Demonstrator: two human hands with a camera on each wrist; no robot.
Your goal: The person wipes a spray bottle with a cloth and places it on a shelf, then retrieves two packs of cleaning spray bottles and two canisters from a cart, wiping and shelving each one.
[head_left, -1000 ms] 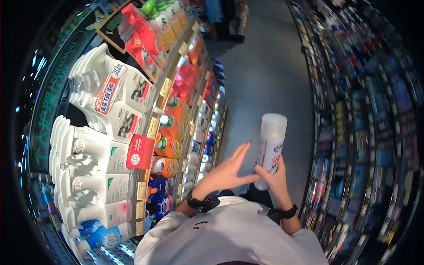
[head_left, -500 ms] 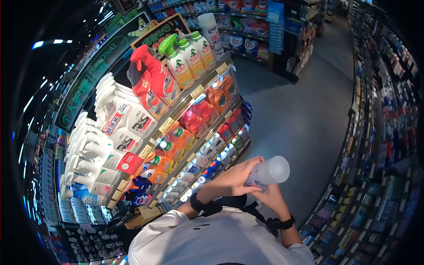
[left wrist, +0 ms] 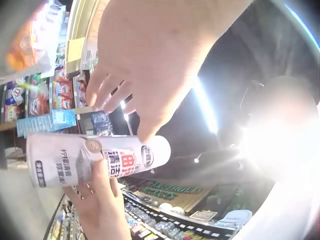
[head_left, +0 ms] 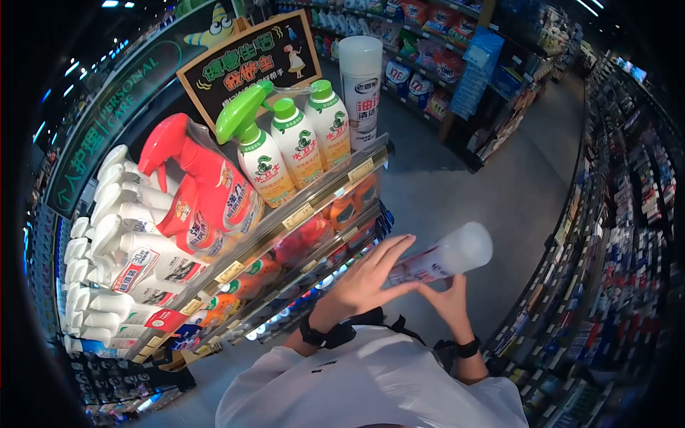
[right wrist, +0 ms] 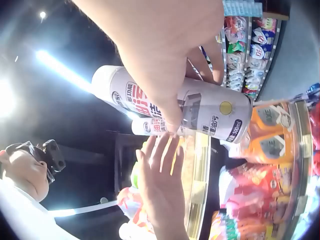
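My right hand (head_left: 449, 307) holds a white and grey aerosol can (head_left: 435, 264) tilted in front of my chest, its frosted cap pointing up and to the right. The right thumb lies across the printed side of the can (right wrist: 215, 107) in the right wrist view. Beside the can is my left hand (head_left: 360, 285), fingers spread and straight. In the left wrist view, the left hand's (left wrist: 155, 55) thumb tip overlaps the can (left wrist: 70, 160) near its cap end. Below the can in the right wrist view, the left hand's (right wrist: 162, 195) palm shows and grips nothing.
A similar aerosol can (head_left: 360, 93) stands at the end of the top shelf to my left. Along it are green-capped bottles (head_left: 289, 143), red spray bottles (head_left: 214, 185) and white pump bottles (head_left: 107, 235). A chalkboard sign (head_left: 250, 64) stands behind. More stocked shelving (head_left: 606, 285) lines the right.
My view has swung left and closer to the shelf end. The can tilted over from upright. My left hand came to the can, then its fingers spread away; the right hand kept its grip.
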